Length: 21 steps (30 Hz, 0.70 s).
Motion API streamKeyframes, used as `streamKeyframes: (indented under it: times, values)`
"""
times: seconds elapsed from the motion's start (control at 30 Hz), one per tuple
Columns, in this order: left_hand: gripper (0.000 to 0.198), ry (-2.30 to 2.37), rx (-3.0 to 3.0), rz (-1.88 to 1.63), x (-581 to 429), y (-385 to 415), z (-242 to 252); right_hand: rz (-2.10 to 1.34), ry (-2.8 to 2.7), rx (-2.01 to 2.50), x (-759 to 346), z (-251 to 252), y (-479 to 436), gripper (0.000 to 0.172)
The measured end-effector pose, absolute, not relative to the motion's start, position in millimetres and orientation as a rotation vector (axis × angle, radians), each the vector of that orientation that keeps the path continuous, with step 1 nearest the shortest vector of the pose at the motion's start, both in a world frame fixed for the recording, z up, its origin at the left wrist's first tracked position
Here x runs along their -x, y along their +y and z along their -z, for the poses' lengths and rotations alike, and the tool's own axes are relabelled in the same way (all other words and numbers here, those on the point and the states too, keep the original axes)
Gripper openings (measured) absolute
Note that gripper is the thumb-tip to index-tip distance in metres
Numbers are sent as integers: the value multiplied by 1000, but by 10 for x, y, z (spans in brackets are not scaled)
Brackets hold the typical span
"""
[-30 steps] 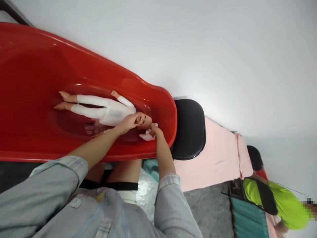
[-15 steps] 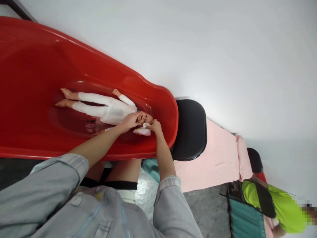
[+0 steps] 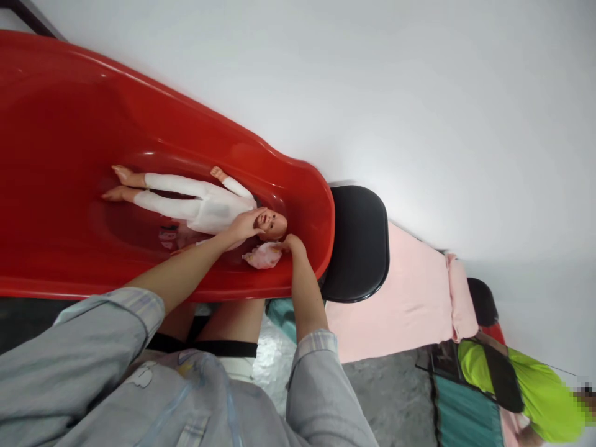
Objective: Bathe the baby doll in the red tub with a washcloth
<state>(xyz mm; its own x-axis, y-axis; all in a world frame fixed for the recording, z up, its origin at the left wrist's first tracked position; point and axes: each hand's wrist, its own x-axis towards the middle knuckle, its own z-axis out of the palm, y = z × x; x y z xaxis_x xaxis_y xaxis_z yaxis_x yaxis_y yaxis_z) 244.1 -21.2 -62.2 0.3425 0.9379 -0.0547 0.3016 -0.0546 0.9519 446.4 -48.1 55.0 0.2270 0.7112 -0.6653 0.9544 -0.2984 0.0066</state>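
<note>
Doll lies with its head between left hand and right hand.

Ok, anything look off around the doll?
Nothing plainly spilled or damaged. One oddity: a small pink thing in the red tub beside the doll, apart from the cloth in the right hand; possibly stray, too unclear to identify.

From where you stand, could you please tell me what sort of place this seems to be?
Possibly a baby-care practice room, though I can't be sure: a doll lies in a red tub, and a pink sheet is spread nearby.
</note>
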Motion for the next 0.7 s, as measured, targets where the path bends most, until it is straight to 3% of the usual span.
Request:
streamKeyframes:
  times: [0.07,0.2,0.27,0.5,0.7]
  values:
    - [91,1138,-1602,-777,-2444,-209,640,697,1568,-2166,-4464,-624,-463,61]
    - [93,1117,-1618,-793,-2434,-208,709,563,2019,-2200,-4321,-561,-443,114]
    - [94,1120,-1625,-783,-2431,-194,751,649,2159,-2088,-4223,-448,-438,127]
    - [94,1052,-1581,-714,-2446,-62,657,708,2144,-2025,-4099,-265,-418,121]
    - [47,1517,-1641,-792,-2376,-250,153,722,2114,-2046,-4066,-305,-352,120]
